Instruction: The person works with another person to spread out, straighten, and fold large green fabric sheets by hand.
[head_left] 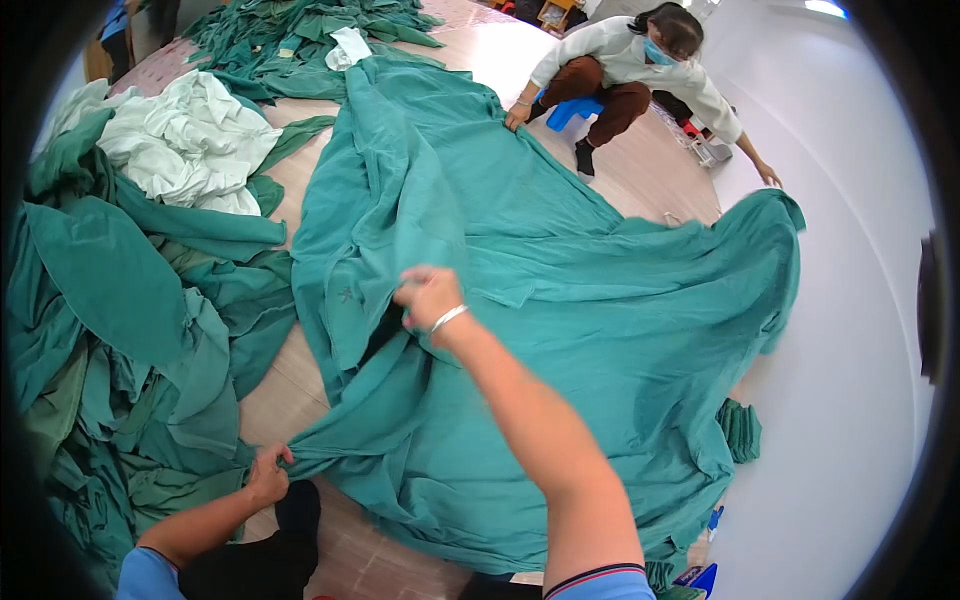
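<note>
A large green cloth (560,330) is spread over the floor, wrinkled, with its right part lifted. At its lower left corner my left hand (268,474) is closed on the edge. My right hand (432,298), a white band at its wrist, is closed over the left middle of the cloth, beside a dark gap between folds; its fingers are slightly blurred. Across from me a masked person (635,75) squats, one hand on the cloth's far edge and the other arm stretched out above its raised right corner (785,210).
On the left lies a big heap of green cloths (110,290), with white cloths (190,140) on it. More green cloths (290,45) are piled at the back. A blue stool (572,112) is under the person. A folded green bundle (740,431) lies near the white wall (850,330).
</note>
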